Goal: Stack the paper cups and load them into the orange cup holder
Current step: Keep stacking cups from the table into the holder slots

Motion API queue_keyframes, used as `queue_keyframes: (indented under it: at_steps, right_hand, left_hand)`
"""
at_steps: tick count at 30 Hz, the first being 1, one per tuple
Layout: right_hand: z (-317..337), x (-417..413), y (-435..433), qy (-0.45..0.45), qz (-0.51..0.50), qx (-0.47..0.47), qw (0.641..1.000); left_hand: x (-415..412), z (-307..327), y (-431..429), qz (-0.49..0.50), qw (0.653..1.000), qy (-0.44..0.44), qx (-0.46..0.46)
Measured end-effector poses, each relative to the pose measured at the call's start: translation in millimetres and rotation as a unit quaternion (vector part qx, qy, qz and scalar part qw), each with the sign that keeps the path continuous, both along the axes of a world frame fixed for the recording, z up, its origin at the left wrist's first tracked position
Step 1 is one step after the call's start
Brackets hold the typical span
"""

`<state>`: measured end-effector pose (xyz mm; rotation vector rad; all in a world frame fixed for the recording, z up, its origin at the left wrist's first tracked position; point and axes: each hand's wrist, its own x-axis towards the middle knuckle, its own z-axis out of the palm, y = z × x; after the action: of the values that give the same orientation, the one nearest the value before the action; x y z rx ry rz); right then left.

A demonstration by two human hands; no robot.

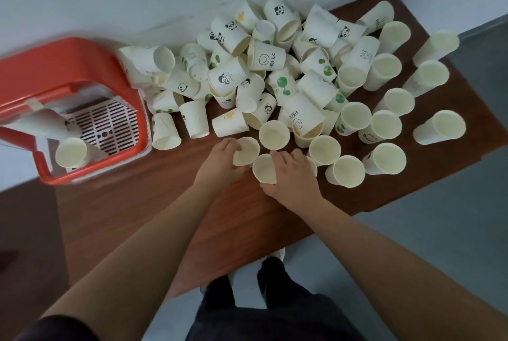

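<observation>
Dozens of paper cups (pixel 264 58) are heaped along the far edge of the tabletop (pixel 132 203), w/ plenty more stood upright toward the right end. The orange cup holder (pixel 68 60) is parked at the left end, and a stack (pixel 71 152) is already sat inside it. Whether it overhangs the edge can't be told tbh.

Between the heap and the near edge, two cups are being gripped. An upright cup (pixel 247 152) is wrapped by the curled fingers of the left hand (pixel 220 160). The neighbouring cup (pixel 262 170), just beside it, is clamped from above by the right hand (pixel 292 175) – fingers draped over the rim, thumb on the near side.

What could go wrong, imo:
- Thin paper walls can be crushed if too much squeeze is applied during nesting, and a dented rim prob won't seat properly.
- If one cup is pushed in crooked it may get jammed, and the stack ends up leaning.
- Other upright cups are packed in close by the right hand, so they could be knocked over by a knuckle or forearm on the lift.
- The heap looks loose – if it's bumped, cups could be sent rolling off the near edge.
- Cups by the right end could be swept off by a careless reach.
</observation>
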<state>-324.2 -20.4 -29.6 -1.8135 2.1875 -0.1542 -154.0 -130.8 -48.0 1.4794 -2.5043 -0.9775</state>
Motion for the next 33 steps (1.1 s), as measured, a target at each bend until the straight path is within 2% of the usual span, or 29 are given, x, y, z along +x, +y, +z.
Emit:
queue_keyframes:
  at_steps: [5, 15, 18, 24, 27, 33]
  right_hand:
    - [18.6, 10.1, -5.9, -0.031, 0.007, -0.009, 0.999]
    - [79.5, 105.9, -74.0, -0.098, 0.054, -0.016, 0.994]
    - [90.2, 154.7, -98.2, -0.157, 0.057, -0.007, 0.986]
    - [99.6, 246.2, -137.1, -0.266, 0.036, -0.017, 0.963]
    - [98.8, 276.3, -151.6, -0.297, 0.019, -0.021, 0.955]
    - [86.2, 295.3, -170.7, -0.284, -0.035, -0.022, 0.958]
  left_hand:
    - [34.2, 28.1, 3.6, 0.085, 0.993, 0.074, 0.027]
    - [185.4, 84.3, -14.7, 0.246, 0.962, 0.117, 0.015]
    - [242.6, 98.5, -21.9, 0.294, 0.945, 0.141, -0.017]
    - [344.0, 108.4, -59.0, 0.368, 0.919, 0.129, -0.055]
    - [364.6, 103.1, -81.4, 0.363, 0.918, 0.156, -0.04]
    - [354.7, 78.5, -120.2, 0.258, 0.957, 0.133, -0.011]
